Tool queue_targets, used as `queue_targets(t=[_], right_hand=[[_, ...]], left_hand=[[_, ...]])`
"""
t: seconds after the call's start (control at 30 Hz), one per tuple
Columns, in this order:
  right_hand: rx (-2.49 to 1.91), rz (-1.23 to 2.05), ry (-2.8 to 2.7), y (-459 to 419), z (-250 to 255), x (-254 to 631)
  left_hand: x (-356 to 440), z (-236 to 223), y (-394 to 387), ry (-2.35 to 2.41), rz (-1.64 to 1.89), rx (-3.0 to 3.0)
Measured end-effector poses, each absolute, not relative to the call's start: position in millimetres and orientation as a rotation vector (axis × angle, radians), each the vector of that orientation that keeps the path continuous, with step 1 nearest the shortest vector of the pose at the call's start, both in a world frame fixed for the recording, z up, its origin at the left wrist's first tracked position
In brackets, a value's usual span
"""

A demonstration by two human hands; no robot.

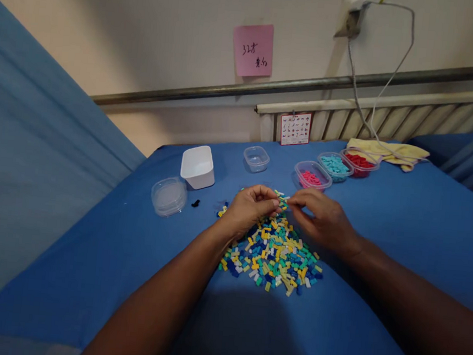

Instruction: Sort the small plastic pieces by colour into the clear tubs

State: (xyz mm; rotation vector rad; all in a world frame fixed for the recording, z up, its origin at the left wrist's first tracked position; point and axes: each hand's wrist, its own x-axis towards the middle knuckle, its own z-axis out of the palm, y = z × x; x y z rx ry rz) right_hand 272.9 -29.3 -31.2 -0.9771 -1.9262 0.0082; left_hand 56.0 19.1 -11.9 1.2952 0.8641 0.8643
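Observation:
A loose heap of small plastic building bricks [275, 253] in yellow, white, green, teal and dark blue is spread over the blue cloth. Above its far end, my left hand [254, 208] is closed in a pinch, thumb against fingers; what it grips is too small to make out. Facing it from the right, my right hand [326, 217] pinches with thumb and forefinger at a small white brick [285, 198]. The fingertips of both hands are only a short gap apart. Part of the heap is hidden behind my left hand.
Clear tubs hold pink bricks [311, 178], light blue bricks [335, 165] and red bricks [360, 162]. A white box [198, 178], a clear tub [256, 160], clear lids [169, 198] and black pieces [195, 202] lie leftward. A yellow cloth [387, 152] lies back right.

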Motion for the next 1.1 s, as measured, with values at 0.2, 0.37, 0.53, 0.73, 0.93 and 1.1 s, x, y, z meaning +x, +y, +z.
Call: queue_targets(t=[0.2, 0.37, 0.53, 0.73, 0.93, 1.1], right_hand=[[-1.208, -0.118, -1.642, 3, -27, 316], [-1.139, -0.034, -1.705, -10, -45, 305], [-1.129, 0.199, -1.991, -17, -64, 280], [-1.201, 0.177, -2.042, -10, -69, 281], [-1.216, 0.209, -2.026, -10, -68, 282], [-1.231, 0.228, -2.014, -10, -67, 282]], left_hand=[[15, -24, 58, 1.311, 1.152, 1.809], [-11, -32, 72, 1.364, 0.955, 2.404], [1, -28, 69, 1.319, 0.616, 2.696], [20, -11, 76, 1.405, 0.201, 2.782], [29, 13, 86, 1.431, -0.240, 2.910], [25, 19, 87, 1.346, -0.259, 2.981]])
